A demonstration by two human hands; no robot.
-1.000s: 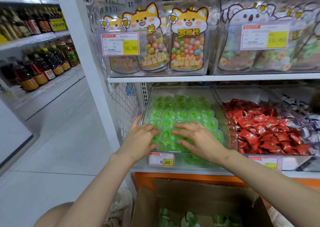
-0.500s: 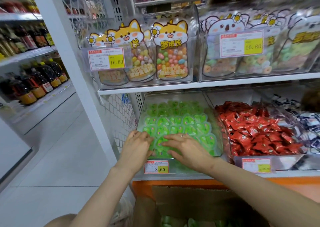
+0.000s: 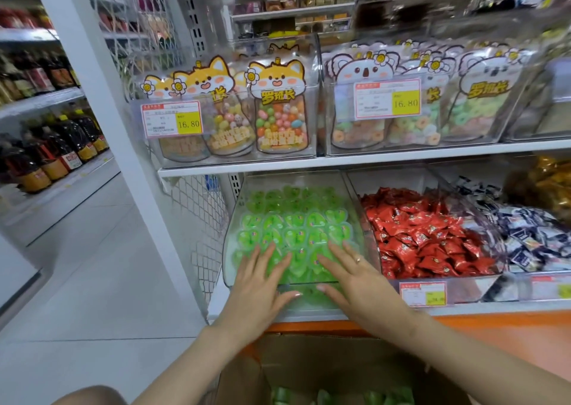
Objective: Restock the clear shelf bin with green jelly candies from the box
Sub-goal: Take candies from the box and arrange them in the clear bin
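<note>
A person's left hand [image 3: 259, 284] and right hand [image 3: 349, 278] lie flat on the green candies [image 3: 296, 222] in the clear bin [image 3: 230, 250], fingers straight and pointing toward 12 o'clock, grasping nothing. A second ago the hands were drawn together at the bin's front middle, fingertips nearly meeting; now they are spread apart, the left toward 9 o'clock, the right toward 3. The shift reads as levelling a layer rather than adding to it: the candies sit in rows nearly to the front lip, so the bin looks close to full, though more green pieces show in the box [image 3: 309, 370] at 6 o'clock, below the shelf edge. Room is tight above — the upper shelf [image 3: 340, 160] overhangs the bin's rear at 12 o'clock, leaving the open front as the way in and out. At 3 o'clock, just beside the bin's wall, lie red sweets [image 3: 426, 237]; at 9 o'clock stands wire mesh [image 3: 197, 219]. The hands look free to withdraw toward 6 o'clock — straight down to the box.
</note>
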